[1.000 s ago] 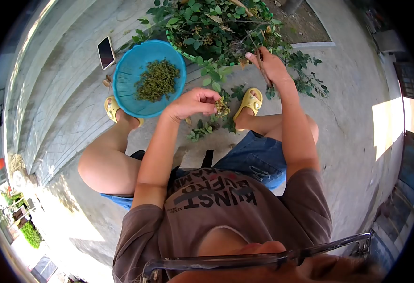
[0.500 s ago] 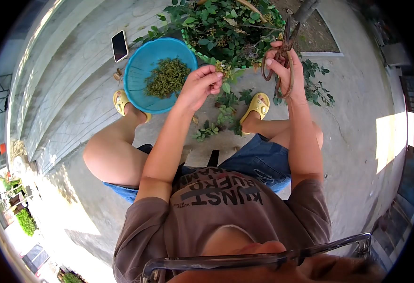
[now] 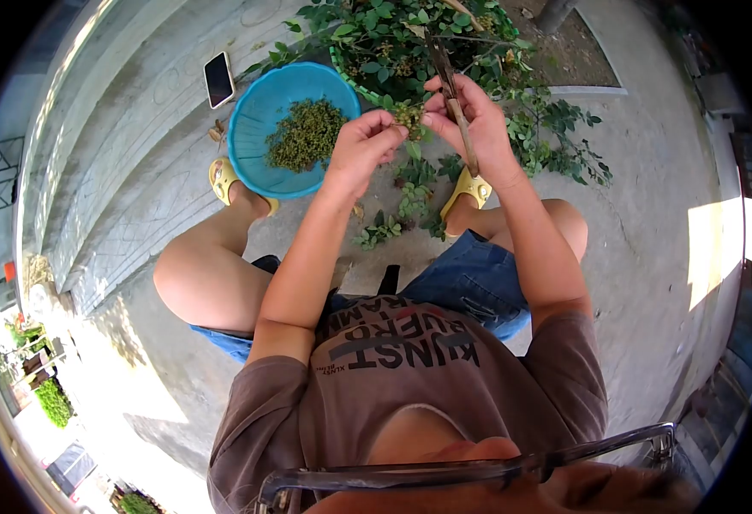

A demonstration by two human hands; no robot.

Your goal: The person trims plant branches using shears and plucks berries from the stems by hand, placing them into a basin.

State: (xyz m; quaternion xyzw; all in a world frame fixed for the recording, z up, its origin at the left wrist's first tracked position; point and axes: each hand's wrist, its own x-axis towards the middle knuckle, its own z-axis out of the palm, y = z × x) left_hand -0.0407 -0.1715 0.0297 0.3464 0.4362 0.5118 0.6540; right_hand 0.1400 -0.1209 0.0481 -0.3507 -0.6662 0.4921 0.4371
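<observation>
Between my two hands is a small green cluster of buds or berries [image 3: 408,121]. My left hand [image 3: 364,147] pinches it from the left, fingers closed. My right hand [image 3: 476,128] holds a pair of rusty scissors [image 3: 456,111], blades pointing up and away from me. The thumb and fingertips of that hand reach the cluster's right side. Left of my hands stands a blue plastic basin [image 3: 252,120] with a heap of small green clusters [image 3: 306,135] in it. Beyond my hands, leafy cut branches [image 3: 384,51] fill a green-rimmed basket.
A phone [image 3: 218,80] lies on the concrete beside the basin. Loose leafy sprigs [image 3: 380,231] lie on the ground between my feet, which wear yellow sandals [image 3: 468,190]. More leafy stems [image 3: 556,141] spread to the right, near a soil bed [image 3: 564,56]. Concrete steps [image 3: 128,111] curve along the left.
My right hand has moved left with the scissors and met the cluster at my left hand. The scissors have turned from facing me to nearly edge-on. My left hand stays about where it was.
</observation>
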